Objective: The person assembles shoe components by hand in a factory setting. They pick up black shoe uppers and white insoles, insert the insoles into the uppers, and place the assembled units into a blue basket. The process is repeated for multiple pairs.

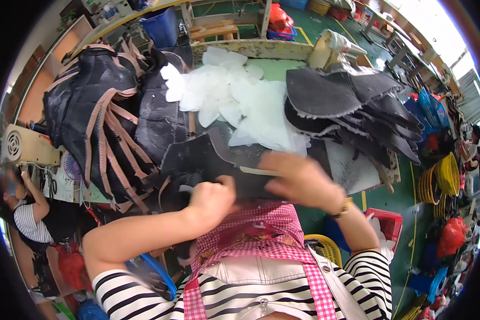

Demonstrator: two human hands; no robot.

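Observation:
A dark black cut piece of material (197, 160) with a frayed, curved edge lies in front of me at the table's near side. My left hand (213, 201) is closed at its near edge, fingers curled in and thumb raised. My right hand (304, 178) is over the right part of the piece, smeared by motion. A thin pale strip (256, 171) reaches out from by its fingers; whether they grip it I cannot tell. Beyond lies a loose heap of translucent white cut sheets (234, 93). Black fabric pieces with brown strips (98, 101) are piled at the left.
More black cut pieces (346, 101) are stacked at the right table edge. Behind the table are a blue bin (160, 28) and a wooden stool (214, 31). Another person (29, 213) sits at the far left by a beige machine (29, 146). Yellow baskets (447, 176) stand at the right.

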